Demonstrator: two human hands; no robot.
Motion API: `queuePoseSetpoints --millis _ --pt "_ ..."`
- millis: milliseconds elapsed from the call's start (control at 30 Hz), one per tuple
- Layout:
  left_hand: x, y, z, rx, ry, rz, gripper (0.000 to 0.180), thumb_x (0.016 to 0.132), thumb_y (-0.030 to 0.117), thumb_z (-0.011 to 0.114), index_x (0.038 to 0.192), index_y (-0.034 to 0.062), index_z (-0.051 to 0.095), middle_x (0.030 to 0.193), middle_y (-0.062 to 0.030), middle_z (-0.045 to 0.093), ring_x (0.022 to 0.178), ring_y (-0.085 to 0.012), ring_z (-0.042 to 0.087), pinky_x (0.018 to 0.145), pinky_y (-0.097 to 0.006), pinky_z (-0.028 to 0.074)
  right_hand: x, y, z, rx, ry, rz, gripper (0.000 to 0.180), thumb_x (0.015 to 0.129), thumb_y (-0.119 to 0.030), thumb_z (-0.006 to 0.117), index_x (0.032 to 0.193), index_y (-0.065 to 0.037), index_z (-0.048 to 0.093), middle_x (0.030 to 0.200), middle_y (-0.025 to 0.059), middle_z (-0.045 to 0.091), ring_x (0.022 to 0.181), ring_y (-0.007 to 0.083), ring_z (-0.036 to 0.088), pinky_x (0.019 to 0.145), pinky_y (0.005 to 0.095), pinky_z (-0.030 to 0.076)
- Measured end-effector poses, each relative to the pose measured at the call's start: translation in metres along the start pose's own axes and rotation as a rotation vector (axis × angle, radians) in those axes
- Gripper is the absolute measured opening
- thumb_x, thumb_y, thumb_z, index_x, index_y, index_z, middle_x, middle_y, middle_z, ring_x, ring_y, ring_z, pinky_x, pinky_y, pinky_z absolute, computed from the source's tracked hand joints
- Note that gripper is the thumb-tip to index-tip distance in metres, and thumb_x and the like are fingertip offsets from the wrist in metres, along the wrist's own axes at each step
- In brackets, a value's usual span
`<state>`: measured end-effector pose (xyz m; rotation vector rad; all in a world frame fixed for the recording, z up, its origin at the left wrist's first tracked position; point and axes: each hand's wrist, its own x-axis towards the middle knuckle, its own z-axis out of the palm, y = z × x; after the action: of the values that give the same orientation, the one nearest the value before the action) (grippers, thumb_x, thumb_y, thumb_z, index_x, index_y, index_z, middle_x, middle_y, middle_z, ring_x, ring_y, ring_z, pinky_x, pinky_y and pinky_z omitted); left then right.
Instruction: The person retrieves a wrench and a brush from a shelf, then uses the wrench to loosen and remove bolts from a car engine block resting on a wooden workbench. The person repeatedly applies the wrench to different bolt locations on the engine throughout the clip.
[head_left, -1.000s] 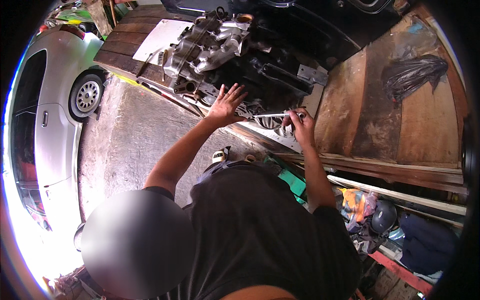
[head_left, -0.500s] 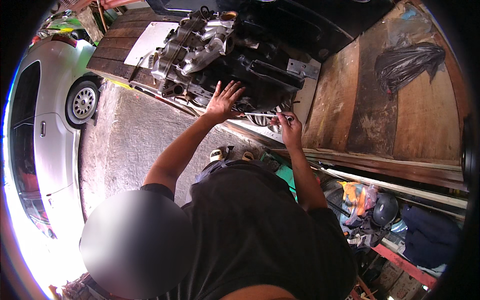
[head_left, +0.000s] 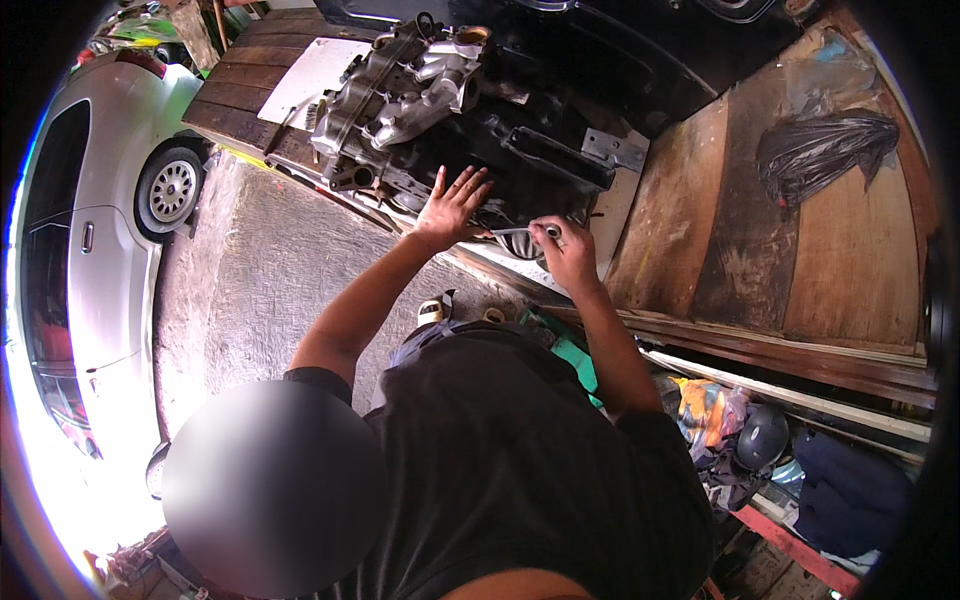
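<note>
An engine (head_left: 432, 112) with silver metal castings and a black lower body lies on the bench in front of me. My left hand (head_left: 455, 212) rests against the near side of the black body, its fingers spread. In my right hand (head_left: 570, 252) is a slim silver wrench (head_left: 512, 231), gripped near its ring end. The shaft points left, and its far tip reaches the base of my left hand, where I cannot tell what it meets. Behind the shaft, rounded metal parts at the engine's lower edge are partly covered.
On the bench's left, a brush (head_left: 313, 112) lies near a white sheet (head_left: 308, 78). A black plastic bag (head_left: 825, 150) sits on wooden boards to the right. A silver car (head_left: 105, 240) stands at left; a dark helmet (head_left: 763, 437) is among clutter at lower right.
My right hand has moved left with the wrench, toward my left hand, and its fingers have closed in around the ring end. My left hand keeps its place on the engine.
</note>
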<state>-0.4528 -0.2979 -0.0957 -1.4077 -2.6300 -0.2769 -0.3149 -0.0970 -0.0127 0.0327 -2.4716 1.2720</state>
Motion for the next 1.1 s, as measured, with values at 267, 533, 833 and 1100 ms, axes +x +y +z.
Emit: queuePoseSetpoints --millis 267,533,833,1100 --pt "-0.002 -0.004 -0.012 -0.061 -0.029 -0.031 0.098 0.075 0.066 0.061 0.149 0.0114 0.030 0.157 -0.0094 0.025 0.147 -0.0255 0.017 0.116 -0.061 0.004 0.071 -0.037 0.017 -0.274 -0.194 -0.123 0.023 0.090 -0.025 0.064 0.089 -0.003 0.060 0.077 0.0188 0.064 0.073 0.0389 0.063 0.059 0.0436 0.048" --pt "-0.027 -0.032 -0.038 -0.127 -0.063 -0.072 0.093 0.074 0.056 0.071 0.146 0.0080 0.035 0.154 -0.0115 0.030 0.147 -0.0272 0.018 0.119 -0.053 0.007 0.110 -0.045 0.066 -0.467 -0.322 -0.187 0.026 0.089 -0.030 0.062 0.092 -0.005 0.062 0.080 0.0198 0.066 0.078 0.0390 0.065 0.064 0.0467 0.051" --pt "-0.033 -0.025 -0.036 -0.174 -0.007 -0.068 0.091 0.074 0.055 0.072 0.146 0.0116 0.036 0.153 -0.0103 0.032 0.147 -0.0273 0.019 0.117 -0.058 0.010 0.074 -0.034 0.012 0.109 -0.261 0.204 0.016 0.091 -0.016 0.065 0.089 -0.001 0.062 0.067 0.0069 0.064 0.058 0.0160 0.064 0.054 0.0286 0.049" --pt "-0.016 -0.011 -0.018 -0.247 -0.018 -0.004 0.091 0.079 0.063 0.062 0.147 0.0098 0.034 0.153 -0.0120 0.033 0.147 -0.0277 0.019 0.118 -0.056 0.005 -0.033 0.031 -0.019 0.529 0.051 0.364 0.016 0.095 -0.010 0.060 0.099 0.005 0.062 0.083 0.0137 0.069 0.076 0.0203 0.070 0.070 0.0314 0.058"
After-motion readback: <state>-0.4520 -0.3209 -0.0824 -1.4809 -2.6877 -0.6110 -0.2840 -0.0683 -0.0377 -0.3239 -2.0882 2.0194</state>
